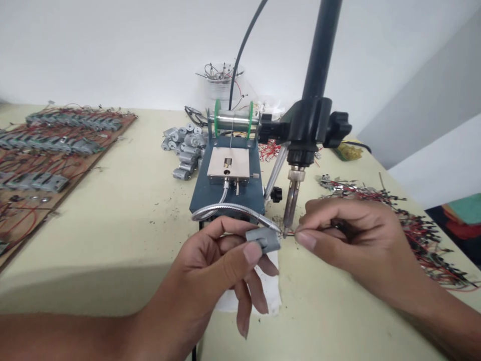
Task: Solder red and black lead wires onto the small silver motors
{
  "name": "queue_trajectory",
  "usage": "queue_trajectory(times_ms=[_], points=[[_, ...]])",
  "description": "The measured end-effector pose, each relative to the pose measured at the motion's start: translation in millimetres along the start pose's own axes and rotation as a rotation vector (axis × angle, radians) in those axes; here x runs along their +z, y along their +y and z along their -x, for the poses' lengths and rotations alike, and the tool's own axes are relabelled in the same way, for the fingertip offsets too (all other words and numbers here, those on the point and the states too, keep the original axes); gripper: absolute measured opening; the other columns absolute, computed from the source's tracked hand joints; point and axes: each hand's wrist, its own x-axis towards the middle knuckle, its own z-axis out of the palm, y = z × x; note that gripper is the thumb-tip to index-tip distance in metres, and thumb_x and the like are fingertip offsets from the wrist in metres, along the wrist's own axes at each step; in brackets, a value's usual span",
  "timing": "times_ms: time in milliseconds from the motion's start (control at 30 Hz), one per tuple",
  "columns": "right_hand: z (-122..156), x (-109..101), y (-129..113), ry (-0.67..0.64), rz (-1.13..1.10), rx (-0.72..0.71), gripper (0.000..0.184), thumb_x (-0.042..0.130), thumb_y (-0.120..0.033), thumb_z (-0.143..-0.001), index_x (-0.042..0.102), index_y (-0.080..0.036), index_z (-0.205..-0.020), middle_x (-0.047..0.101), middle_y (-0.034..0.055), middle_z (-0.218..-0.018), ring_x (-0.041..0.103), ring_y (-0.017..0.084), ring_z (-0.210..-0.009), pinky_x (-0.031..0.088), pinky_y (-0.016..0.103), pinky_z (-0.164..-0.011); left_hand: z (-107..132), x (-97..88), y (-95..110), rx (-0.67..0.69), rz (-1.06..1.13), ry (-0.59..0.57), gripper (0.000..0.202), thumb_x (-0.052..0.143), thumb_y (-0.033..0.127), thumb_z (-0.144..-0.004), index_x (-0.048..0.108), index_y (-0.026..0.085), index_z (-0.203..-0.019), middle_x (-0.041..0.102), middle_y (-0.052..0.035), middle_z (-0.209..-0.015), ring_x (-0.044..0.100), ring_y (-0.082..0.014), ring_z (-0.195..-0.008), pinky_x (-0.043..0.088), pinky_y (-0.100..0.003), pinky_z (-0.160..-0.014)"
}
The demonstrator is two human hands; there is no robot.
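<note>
My left hand [221, 265] is shut on a small grey DC motor [263, 240], gripping it between thumb and fingers. My right hand [356, 235] pinches a thin red wire [291, 233] and holds its end at the motor's edge. Just above that spot, the tip of a soldering iron [291, 200] points down, clamped in a black stand. A flexible metal gooseneck solder guide [233, 206] curves in from the left, ending at the same spot. Under my left hand lies a white paper [271, 293]. The fingers partly hide the motor.
A blue solder feeder [225, 195] with a spool [233, 119] stands ahead. Behind it are a pile of grey motors [182, 150] and a jar of wires [220, 93]. At left, a wooden board [56, 170] carries wired motors. Loose wires [413, 225] lie at right.
</note>
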Motion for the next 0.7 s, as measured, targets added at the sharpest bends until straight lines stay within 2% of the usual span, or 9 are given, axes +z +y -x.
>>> queue_trajectory(times_ms=[233, 367, 533, 700], points=[[-1.5, -1.6, -1.8, 0.011, 0.048, -0.001, 0.012, 0.086, -0.027, -0.080, 0.078, -0.026, -0.072, 0.062, -0.0010, -0.060, 0.041, 0.009, -0.049, 0.030, 0.026, -0.042, 2.3, -1.2, 0.0, 0.000, -0.057, -0.003, 0.016, 0.074, 0.028, -0.095, 0.066, 0.015, -0.090, 0.074, -0.0009, -0.071, 0.061, -0.0086, -0.048, 0.052, -0.013, -0.040], [0.2, -1.8, 1.2, 0.035, 0.048, -0.013, 0.012, 0.087, -0.028, -0.080, 0.078, -0.027, -0.073, 0.054, -0.0032, -0.057, 0.037, 0.009, -0.048, 0.028, 0.026, -0.042, 2.3, -2.5, -1.4, -0.003, -0.080, 0.003, 0.017, 0.075, 0.030, -0.095, 0.066, 0.016, -0.090, 0.073, -0.0003, -0.071, 0.060, -0.0083, -0.047, 0.053, -0.013, -0.040], [2.6, -1.9, 2.4, 0.026, 0.059, -0.023, 0.012, 0.086, -0.028, -0.082, 0.077, -0.027, -0.074, 0.056, -0.0028, -0.060, 0.037, 0.008, -0.049, 0.027, 0.025, -0.042, 2.0, -1.7, -1.6, -0.006, -0.081, 0.015, 0.016, 0.074, 0.028, -0.095, 0.065, 0.016, -0.091, 0.074, -0.0010, -0.072, 0.058, -0.0074, -0.045, 0.050, -0.012, -0.039], [1.5, -0.9, -0.5, 0.039, 0.064, -0.029, 0.013, 0.086, -0.027, -0.080, 0.077, -0.026, -0.071, 0.052, -0.0038, -0.054, 0.036, 0.008, -0.047, 0.028, 0.025, -0.041, 1.0, -0.2, 0.3, -0.023, -0.088, 0.019, 0.016, 0.072, 0.029, -0.096, 0.064, 0.016, -0.090, 0.073, -0.0012, -0.070, 0.058, -0.0077, -0.044, 0.050, -0.013, -0.039]])
